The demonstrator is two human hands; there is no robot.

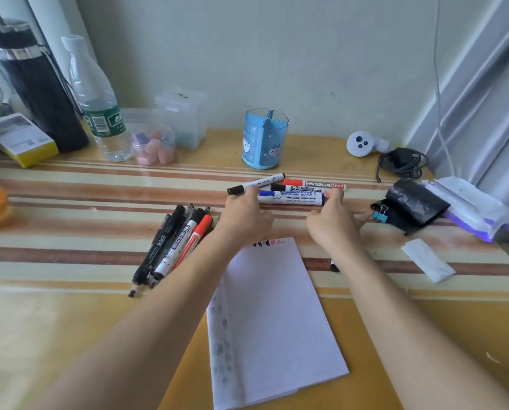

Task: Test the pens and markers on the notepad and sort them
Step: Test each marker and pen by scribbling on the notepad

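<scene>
Where the striped table (70, 321) meets the wall on the far left, we see a black flask (37, 93), a yellow box (19, 140), a water bottle (96, 105) and a small jar (154, 147) of pink pieces. Nearer to us, a loose pile of pens and markers (173, 244) lies fanned on the table, just left of the left forearm.

The left hand (247, 220) rests at the left ends of a second group of markers, its fingers bent with the knuckles toward us. The tips are hidden, so we cannot tell whether they grip anything. Below and between the two arms lies the notepad (274, 321), tilted, with a few ink marks along its top edge.

Behind the hands stands a blue pen holder (263, 140). In front of it four markers lie nearly side by side: a slim marker (259, 182), a red-capped marker (315, 184), a black-capped marker (297, 189) and, nearest us, a blue-capped marker (294, 198).

The right hand (333, 223) has its fingers curled over the right end of the blue-capped marker, with the thumb underneath.

Farther right lie a black pouch (416, 205) with a blue binder clip (380, 216) and a pack of wipes (472, 211).
</scene>
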